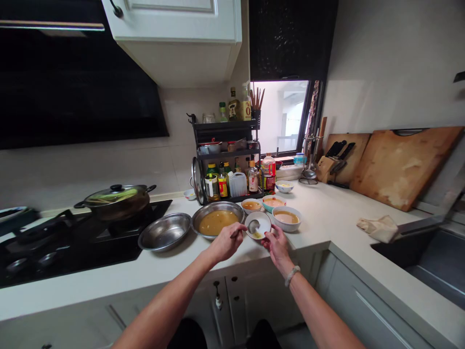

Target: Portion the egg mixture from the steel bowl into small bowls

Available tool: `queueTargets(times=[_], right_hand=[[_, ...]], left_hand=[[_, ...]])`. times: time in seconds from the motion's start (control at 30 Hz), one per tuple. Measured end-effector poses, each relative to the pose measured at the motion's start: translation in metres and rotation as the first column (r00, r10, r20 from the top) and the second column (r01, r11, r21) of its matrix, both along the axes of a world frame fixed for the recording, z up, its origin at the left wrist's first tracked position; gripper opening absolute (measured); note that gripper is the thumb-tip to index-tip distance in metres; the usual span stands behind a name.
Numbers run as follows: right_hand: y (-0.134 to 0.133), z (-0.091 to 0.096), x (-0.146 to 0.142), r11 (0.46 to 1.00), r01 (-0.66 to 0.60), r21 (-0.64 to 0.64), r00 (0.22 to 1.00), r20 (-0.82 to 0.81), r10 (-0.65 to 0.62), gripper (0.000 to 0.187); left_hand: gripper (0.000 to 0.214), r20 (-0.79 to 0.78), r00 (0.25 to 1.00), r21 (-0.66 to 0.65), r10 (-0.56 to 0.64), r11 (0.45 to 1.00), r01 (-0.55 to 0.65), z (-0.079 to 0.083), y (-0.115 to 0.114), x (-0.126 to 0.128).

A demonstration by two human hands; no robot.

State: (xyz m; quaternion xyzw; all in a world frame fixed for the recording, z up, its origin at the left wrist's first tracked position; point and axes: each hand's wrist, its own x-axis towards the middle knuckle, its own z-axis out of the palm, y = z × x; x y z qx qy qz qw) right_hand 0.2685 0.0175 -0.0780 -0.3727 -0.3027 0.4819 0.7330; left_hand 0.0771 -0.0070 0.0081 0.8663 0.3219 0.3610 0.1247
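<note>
My left hand [227, 242] is closed around the handle of a metal spoon [253, 226], whose bowl end dips into a small white bowl [264, 220]. A little yellowish food lies in the bottom of that bowl. With its fingers on the near right rim, my right hand [278, 246] holds the white bowl tilted toward me. Just left of it stands a wide metal basin [198, 212] of yellow-brown liquid. Three bowls sit close behind and to the right: a small orange-filled bowl [251, 205], a green-rimmed bowl [267, 207] and a white bowl with brownish liquid [292, 226].
An empty metal basin [165, 232] stands beside the stove [90, 257], which bears a lidded pot [118, 206]. Behind the bowls is a black rack [225, 156] of bottles. Cutting boards [403, 167], a knife block [326, 168], a cloth [378, 229] and the sink [432, 257] are rightward.
</note>
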Motion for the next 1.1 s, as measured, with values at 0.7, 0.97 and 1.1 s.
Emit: queueTargets(times=[0.7,0.97,1.1], right_hand=[[-0.002,0.006,0.001,0.999,-0.025,-0.021,0.997,-0.071,0.023,0.051],[-0.005,0.007,0.001,0.999,-0.037,-0.012,0.998,-0.057,0.036,0.051],[-0.005,0.007,0.002,0.999,-0.034,-0.001,0.998,-0.047,0.034,0.05]], left_hand=[[0.016,0.729,0.43,-0.648,0.533,0.74,0.181,0.006,0.016,-0.012],[0.025,0.772,0.388,-0.565,0.504,0.823,0.054,0.012,0.018,-0.05],[0.027,0.73,0.475,-0.509,0.491,0.855,-0.103,0.009,0.019,-0.071]])
